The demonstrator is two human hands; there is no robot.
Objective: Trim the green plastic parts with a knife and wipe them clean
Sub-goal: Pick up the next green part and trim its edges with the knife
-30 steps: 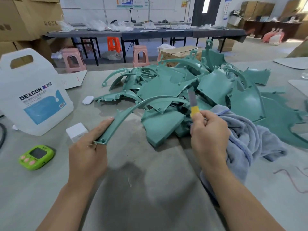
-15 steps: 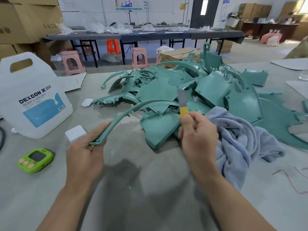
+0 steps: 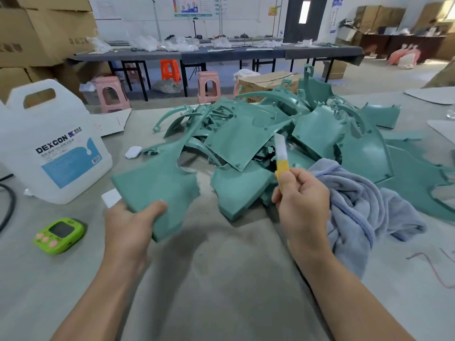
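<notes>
My left hand [image 3: 130, 225] grips the near corner of a flat green plastic panel [image 3: 157, 183], thumb on top, lifting it just above the table. My right hand [image 3: 304, 203] pinches a knife [image 3: 280, 156] with a yellow-wrapped handle, its pale blade pointing up and away. The blade hovers over the pile of green plastic parts [image 3: 283, 134], apart from the held panel. A grey-blue cloth [image 3: 364, 203] lies crumpled beside and partly under my right hand.
A white DEXCON jug [image 3: 49, 143] stands at the left. A green timer [image 3: 59, 235] lies near the left front, with a small white block [image 3: 110, 198] beside the panel. A black cable [image 3: 7, 207] runs along the left edge. Stools and tables stand behind.
My left hand held a long curved green strip before; now it grips a flat green panel. The right hand with the knife has stayed near the cloth, shifting slightly.
</notes>
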